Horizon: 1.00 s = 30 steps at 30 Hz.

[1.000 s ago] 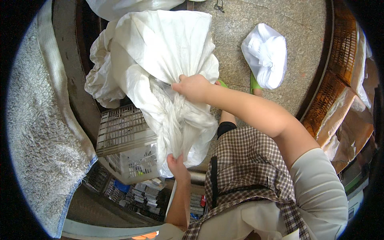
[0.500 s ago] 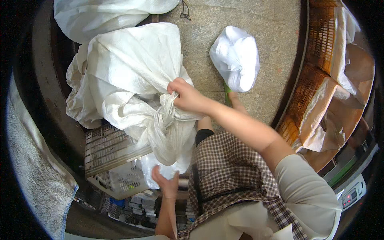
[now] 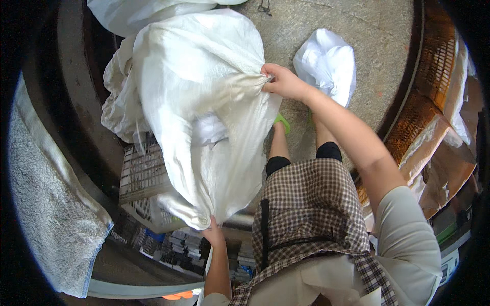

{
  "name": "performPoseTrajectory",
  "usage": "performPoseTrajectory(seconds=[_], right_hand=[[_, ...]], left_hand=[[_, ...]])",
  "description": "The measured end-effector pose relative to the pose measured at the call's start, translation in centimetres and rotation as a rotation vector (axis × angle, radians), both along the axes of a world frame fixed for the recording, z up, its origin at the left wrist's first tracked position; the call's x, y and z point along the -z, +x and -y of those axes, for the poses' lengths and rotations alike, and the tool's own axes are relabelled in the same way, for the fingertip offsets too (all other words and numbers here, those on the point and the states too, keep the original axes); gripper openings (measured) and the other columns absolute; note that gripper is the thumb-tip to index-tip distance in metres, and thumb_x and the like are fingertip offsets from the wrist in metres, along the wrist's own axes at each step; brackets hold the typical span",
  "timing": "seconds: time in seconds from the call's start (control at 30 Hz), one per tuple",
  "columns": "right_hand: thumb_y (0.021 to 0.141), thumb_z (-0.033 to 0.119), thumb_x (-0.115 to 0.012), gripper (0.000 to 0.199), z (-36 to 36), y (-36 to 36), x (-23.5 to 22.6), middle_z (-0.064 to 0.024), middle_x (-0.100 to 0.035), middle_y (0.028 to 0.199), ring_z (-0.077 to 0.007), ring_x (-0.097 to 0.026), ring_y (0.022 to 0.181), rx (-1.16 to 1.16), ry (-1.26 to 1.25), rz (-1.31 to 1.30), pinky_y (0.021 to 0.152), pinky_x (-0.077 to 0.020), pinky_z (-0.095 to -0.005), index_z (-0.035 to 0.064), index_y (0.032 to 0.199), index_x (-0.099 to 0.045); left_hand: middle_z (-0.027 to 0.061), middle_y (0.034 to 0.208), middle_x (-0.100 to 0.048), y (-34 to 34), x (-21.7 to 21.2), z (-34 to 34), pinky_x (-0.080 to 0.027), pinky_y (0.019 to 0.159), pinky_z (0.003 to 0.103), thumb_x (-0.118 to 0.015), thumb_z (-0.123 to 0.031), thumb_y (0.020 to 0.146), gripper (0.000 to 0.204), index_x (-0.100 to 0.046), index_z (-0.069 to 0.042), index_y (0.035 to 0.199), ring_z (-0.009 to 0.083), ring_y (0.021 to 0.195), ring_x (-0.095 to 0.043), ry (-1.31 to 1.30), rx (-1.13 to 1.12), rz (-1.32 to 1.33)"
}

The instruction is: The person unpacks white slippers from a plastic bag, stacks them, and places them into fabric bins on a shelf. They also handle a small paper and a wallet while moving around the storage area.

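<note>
The person holds a large white woven sack [image 3: 204,117] stretched between both hands above a white plastic crate [image 3: 145,188]: the right hand [image 3: 283,81] pinches a gathered fold at its far edge, and the left hand [image 3: 214,235] grips its near corner, fingers closed on the cloth. The step in hand looks like spreading or shaking the sack out, so both pinches need to stay firm while the cloth is kept taut.

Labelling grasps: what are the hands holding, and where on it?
Both grip the big white sack: right hand on a bunched edge, left hand on its lower corner.
</note>
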State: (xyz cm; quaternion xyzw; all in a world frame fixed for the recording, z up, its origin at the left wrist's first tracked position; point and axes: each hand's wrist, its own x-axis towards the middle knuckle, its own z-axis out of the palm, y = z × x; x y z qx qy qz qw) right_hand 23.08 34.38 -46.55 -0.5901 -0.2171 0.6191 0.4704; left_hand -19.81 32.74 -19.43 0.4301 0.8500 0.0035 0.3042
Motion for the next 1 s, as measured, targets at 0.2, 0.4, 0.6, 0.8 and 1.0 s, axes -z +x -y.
performPoseTrajectory(seconds=[0.2, 0.4, 0.6, 0.8, 1.0], right_hand=[[0.067, 0.032, -0.072, 0.087, 7.5, 1.5, 4.8, -0.0213, -0.031, 0.135, -0.0347, -0.039, 0.121, 0.272, -0.433, 0.662, 0.098, -0.0351, -0.0441, 0.0079, 0.137, -0.026], [0.064, 0.043, -0.076, 0.097, 16.3, -1.1, 13.8, -0.0328, -0.038, 0.128, -0.0393, -0.040, 0.121, 0.272, -1.053, 0.472, 0.099, -0.0361, -0.0417, -0.0043, 0.133, -0.026], [0.080, 0.023, -0.057, 0.034, 19.1, 0.4, 18.0, -0.0265, -0.061, 0.089, -0.0357, -0.061, 0.088, 0.188, -0.947, 0.550, 0.080, -0.0451, -0.0401, -0.0072, 0.097, -0.057], [0.087, 0.013, -0.051, 0.021, 16.2, 3.1, 0.1, -0.0148, -0.064, 0.083, -0.0212, -0.061, 0.073, -0.087, -0.707, 0.275, 0.066, -0.0495, -0.0340, -0.0034, 0.100, -0.057], [0.082, 0.014, -0.055, 0.020, 11.5, 0.5, -19.0, -0.0203, -0.061, 0.082, -0.0291, -0.060, 0.075, -0.735, -0.021, -0.119, 0.070, -0.0485, -0.0389, -0.0039, 0.091, -0.059]], left_hand=[[0.0249, 0.139, -0.024, -0.3, -0.5, -3.0, -0.026, 0.105, 0.047, -0.077, -0.024, 0.068, 0.093, -0.021, -0.001, 0.139, 0.0380, 0.128, -0.027, -0.118, 0.385, -0.642], [0.0238, 0.138, -0.028, 8.7, 11.6, -13.2, -0.026, 0.105, 0.046, -0.082, -0.024, 0.060, 0.100, -0.022, 0.001, 0.136, 0.0382, 0.128, -0.029, 0.344, 1.040, -0.357], [0.0207, 0.126, -0.045, 10.4, 13.7, -16.7, -0.039, 0.097, 0.040, -0.059, -0.009, 0.083, 0.061, -0.029, -0.003, 0.135, 0.0301, 0.115, -0.046, 0.377, 0.486, -0.171], [0.0115, 0.108, -0.058, 13.4, 3.9, -21.6, -0.043, 0.087, 0.033, -0.045, -0.019, 0.094, 0.031, -0.052, 0.002, 0.116, 0.0198, 0.099, -0.054, 0.501, 0.588, 0.034], [0.0097, 0.102, -0.059, 19.6, -1.5, -22.9, -0.042, 0.079, 0.028, -0.043, -0.026, 0.095, 0.036, -0.054, 0.005, 0.110, 0.0153, 0.091, -0.053, 0.393, 0.852, 0.168]])
